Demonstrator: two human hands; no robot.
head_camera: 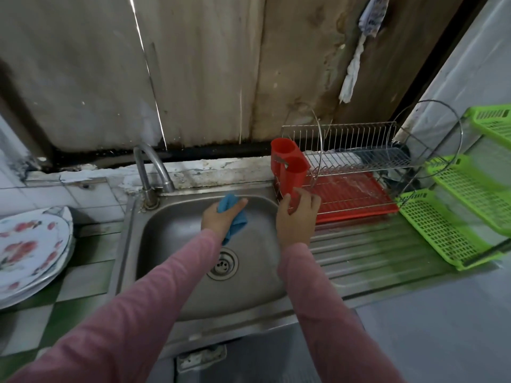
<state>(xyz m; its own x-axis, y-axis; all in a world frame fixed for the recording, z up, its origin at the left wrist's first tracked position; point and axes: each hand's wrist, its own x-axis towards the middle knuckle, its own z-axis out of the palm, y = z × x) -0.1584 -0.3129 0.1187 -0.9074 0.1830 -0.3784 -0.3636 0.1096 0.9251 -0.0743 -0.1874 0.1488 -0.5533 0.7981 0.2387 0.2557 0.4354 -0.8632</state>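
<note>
My left hand (221,217) grips a blue cloth (235,219) over the back of the steel sink basin (171,244). The cloth pokes out above and below my fingers. My right hand (297,217) reaches to the sink's right rim, its fingers curled round the bottom of a red two-tube cutlery holder (289,167). This holder hangs on the left end of a wire dish rack (356,150). Under the rack lies a red drip tray (354,194). Both arms wear pink sleeves.
A curved tap (150,172) stands at the sink's back left. Stacked floral plates (30,250) sit on the tiled counter at left. A green plastic tiered shelf (456,217) stands at right beside the ribbed drainboard (367,252). A rag (352,76) hangs on the wall.
</note>
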